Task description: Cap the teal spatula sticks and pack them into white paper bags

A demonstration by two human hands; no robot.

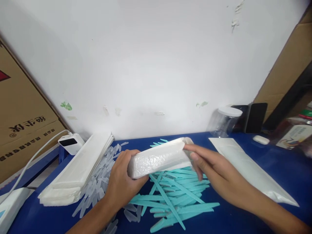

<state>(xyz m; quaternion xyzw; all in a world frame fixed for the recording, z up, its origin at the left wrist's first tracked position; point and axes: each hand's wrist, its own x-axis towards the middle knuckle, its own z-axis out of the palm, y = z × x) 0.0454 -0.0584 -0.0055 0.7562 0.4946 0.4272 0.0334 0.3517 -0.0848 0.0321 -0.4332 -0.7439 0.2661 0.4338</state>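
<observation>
A white padded bag (158, 159), glossy and wrinkled, is held up crosswise above the table. My left hand (125, 180) is closed around its left end, thumb beneath and fingers behind. My right hand (207, 165) grips the bag's right end, its fingers at the edge; whether they reach inside I cannot tell. Below the bag lies a loose pile of teal facial razors (180, 191), pointing several ways. Beside my left hand are scattered translucent blade caps (97, 182). What the bag holds is hidden.
A stack of flat white bags (73, 169) lies left, near a white device (71, 143) with a cable. To the right are another long white bag (251, 169), a clear jar (225, 122), dark phones (255, 117) and a white case (261, 139). Cardboard (21, 113) stands left.
</observation>
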